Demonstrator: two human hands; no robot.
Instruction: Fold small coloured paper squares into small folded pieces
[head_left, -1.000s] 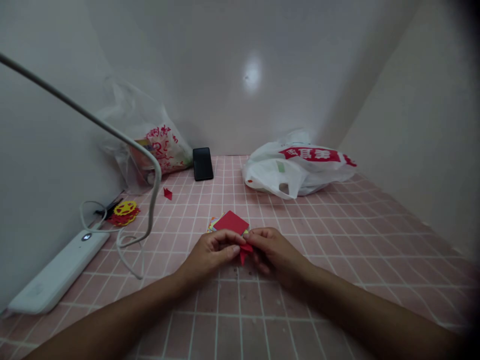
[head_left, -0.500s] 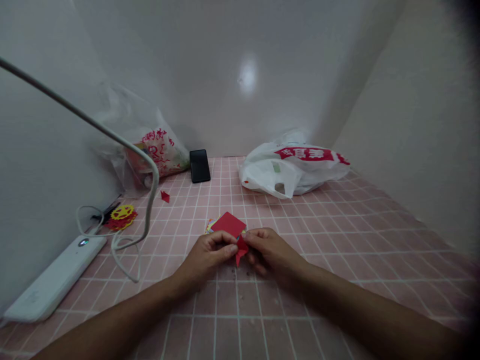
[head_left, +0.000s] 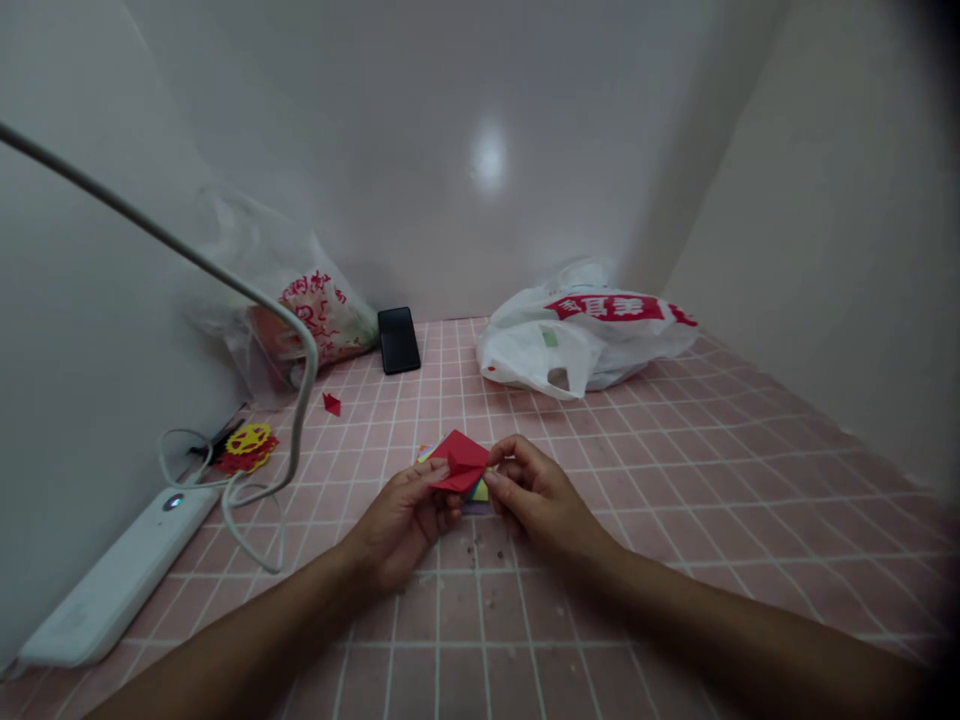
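Between my two hands is a small piece of folded red paper point(head_left: 466, 466), held just above a stack of coloured paper sheets point(head_left: 478, 492). My left hand point(head_left: 409, 505) pinches its left side between thumb and fingers. At the paper's right tip, the thumb and forefinger of my right hand point(head_left: 534, 490) are closed on it. A red sheet tops the stack, and its edge blends with the folded paper. Blue, yellow and purple edges show below. Farther back on the left lies another small folded red paper piece point(head_left: 331, 404).
A black phone point(head_left: 399, 340) lies near the back wall, between a clear plastic bag point(head_left: 322, 310) and a white plastic bag point(head_left: 540, 350). Yellow and red cut-outs point(head_left: 250, 440) lie left. A white device point(head_left: 112, 580) and a looping cable point(head_left: 300, 400) occupy the left side.
The folded red paper has turned from pointing down to pointing right. My left hand has shifted slightly left and rolled palm-up; my right fingers have moved to the paper's right tip.
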